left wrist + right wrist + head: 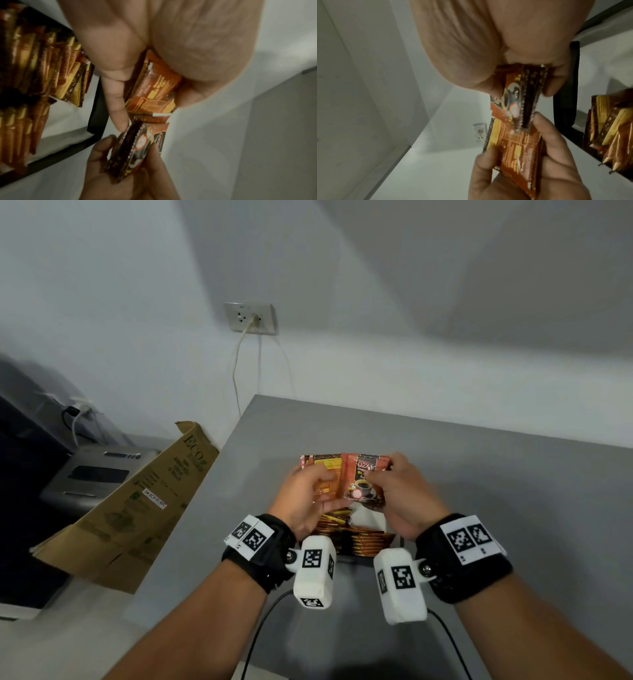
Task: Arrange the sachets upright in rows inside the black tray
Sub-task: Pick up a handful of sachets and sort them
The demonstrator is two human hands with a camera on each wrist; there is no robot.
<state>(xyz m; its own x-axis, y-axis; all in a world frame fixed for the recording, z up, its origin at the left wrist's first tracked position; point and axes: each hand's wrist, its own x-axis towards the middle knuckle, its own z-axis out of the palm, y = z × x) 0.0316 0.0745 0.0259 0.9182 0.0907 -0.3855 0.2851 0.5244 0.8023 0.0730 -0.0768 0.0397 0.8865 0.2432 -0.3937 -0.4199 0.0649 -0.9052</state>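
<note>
Above the far side of the black tray [400,541] both hands hold orange-brown coffee sachets side by side. My left hand [310,491] pinches a sachet [325,470] showing its printed back [154,86]. My right hand [397,491] grips a small stack of sachets [364,481], the front one showing a coffee cup [513,102]. The two bunches touch edge to edge. Rows of sachets [363,539] stand upright in the tray [97,108] below the hands, partly hidden by the wrists.
The tray sits on a grey table [479,474] against a white wall with a socket [250,318] and cable. A flattened cardboard box [137,501] leans off the table's left edge, beside a grey appliance [99,474]. Black cables [448,642] trail near the front.
</note>
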